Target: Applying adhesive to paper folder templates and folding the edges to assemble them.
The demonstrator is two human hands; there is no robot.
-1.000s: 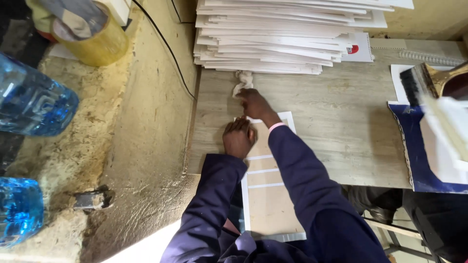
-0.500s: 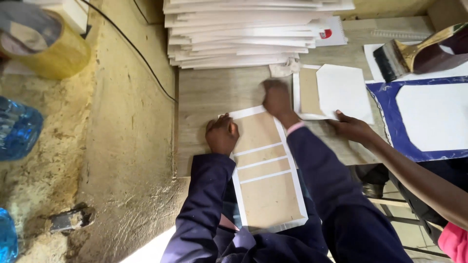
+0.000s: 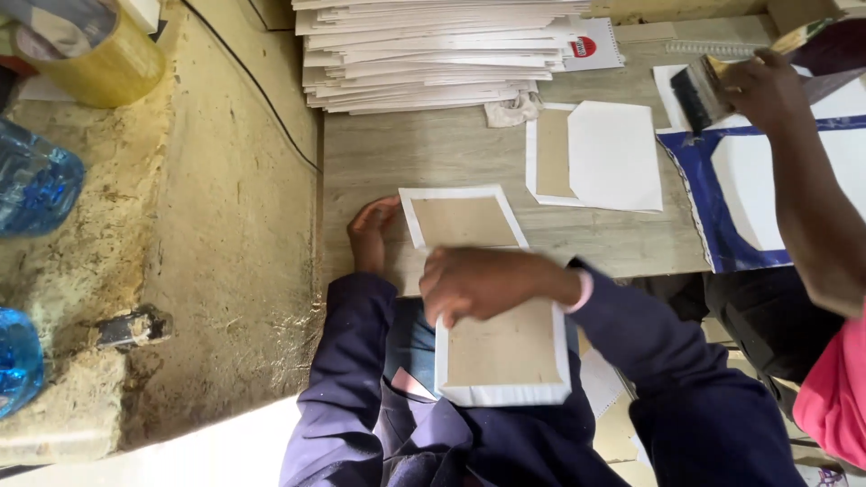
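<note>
- Right hand [image 3: 483, 284] lay flat, fingers spread, across the middle of a white-edged cardboard cover [image 3: 483, 289], pressing rather than gripping.
- Left hand [image 3: 370, 234] rested with curled fingers against the cover's left edge, holding nothing.
- Cover stretched from the wooden table [image 3: 424, 153] down over the lap.
- Beyond it, a folded cover [image 3: 600, 155], a paper stack [image 3: 433, 50] and a crumpled rag [image 3: 511, 110].
- At far right, a co-worker's hand [image 3: 767, 86] gripped a brush [image 3: 699, 90] over a blue sheet [image 3: 699, 194].
</note>
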